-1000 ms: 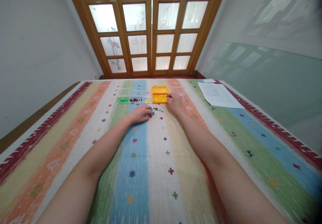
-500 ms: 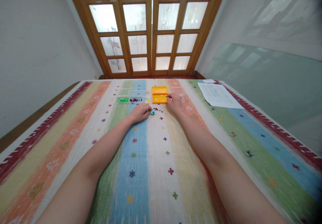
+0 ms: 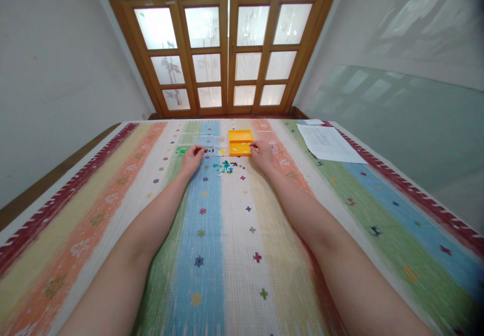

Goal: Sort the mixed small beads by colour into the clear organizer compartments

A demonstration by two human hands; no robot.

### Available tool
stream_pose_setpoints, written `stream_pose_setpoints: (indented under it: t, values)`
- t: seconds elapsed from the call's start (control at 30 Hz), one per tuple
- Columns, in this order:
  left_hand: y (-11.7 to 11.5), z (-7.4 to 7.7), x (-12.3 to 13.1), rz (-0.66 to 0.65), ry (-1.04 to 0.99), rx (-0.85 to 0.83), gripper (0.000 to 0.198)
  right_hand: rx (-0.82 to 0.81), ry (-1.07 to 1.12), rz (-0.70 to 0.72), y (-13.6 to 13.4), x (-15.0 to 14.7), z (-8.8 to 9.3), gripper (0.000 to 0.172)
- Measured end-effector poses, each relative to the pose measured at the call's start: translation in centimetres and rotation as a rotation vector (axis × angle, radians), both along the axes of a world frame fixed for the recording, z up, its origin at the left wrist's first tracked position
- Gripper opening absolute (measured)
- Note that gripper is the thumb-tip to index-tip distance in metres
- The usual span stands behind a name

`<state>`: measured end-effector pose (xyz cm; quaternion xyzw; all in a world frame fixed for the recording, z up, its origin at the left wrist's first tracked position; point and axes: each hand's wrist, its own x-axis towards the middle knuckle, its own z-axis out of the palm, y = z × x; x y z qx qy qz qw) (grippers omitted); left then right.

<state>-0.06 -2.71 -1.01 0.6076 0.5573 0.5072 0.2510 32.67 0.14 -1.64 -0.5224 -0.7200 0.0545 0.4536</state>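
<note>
My left hand (image 3: 192, 159) is over the front of a clear divided box (image 3: 217, 139), its thumb and fingers pinched together between the small green pieces (image 3: 181, 151) and the dark red pieces (image 3: 208, 150). Whatever is in that pinch is too small to make out. At the right edge of an open orange box (image 3: 241, 135) rests my right hand (image 3: 263, 155), fingertips pressed together over its near half, where small pale pieces lie. What they hold is hidden. A loose pile of tiny blue, green, white and dark pieces (image 3: 226, 167) lies on the cloth between my hands.
Small yellow pieces (image 3: 223, 150) sit in the clear box beside the orange one. Printed paper sheets (image 3: 328, 143) lie at the right on the striped tablecloth (image 3: 234, 275). Beyond the table stand wooden doors with glass panes (image 3: 228, 64).
My left hand has left the loose pile and moved left and away from me to the clear box, uncovering more of the pile. My right hand stays at the orange box.
</note>
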Motion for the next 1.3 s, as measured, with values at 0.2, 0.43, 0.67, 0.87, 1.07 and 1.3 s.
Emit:
stream_pose_setpoints:
  t: [0.2,0.43,0.67,0.87,1.07,1.3]
  values:
    - [1.3,-0.7,-1.5,0.063,-0.262,-0.057,0.031,0.002,-0.013,0.017,-0.3,-0.3,-0.1,0.019]
    - [1.1,-0.2,-1.5,0.040,-0.307,-0.146,0.049,0.020,-0.081,0.068,-1.4,-1.2,0.7,0.019]
    - [0.9,-0.2,-1.4,0.026,-0.279,-0.130,0.047,0.055,-0.276,0.406,-4.0,-4.3,2.1,0.016]
    - [0.9,-0.4,-1.2,0.005,-0.259,-0.104,0.032,0.060,-0.439,0.664,-6.4,-7.0,2.9,0.018]
    - [0.8,-0.5,-0.8,0.016,-0.188,-0.101,0.027,0.110,-0.534,0.690,-7.1,-8.2,2.4,0.015]
    - [0.7,-0.7,-0.8,-0.001,-0.062,-0.065,0.025,0.134,-0.571,0.684,-7.3,-9.0,2.2,0.012]
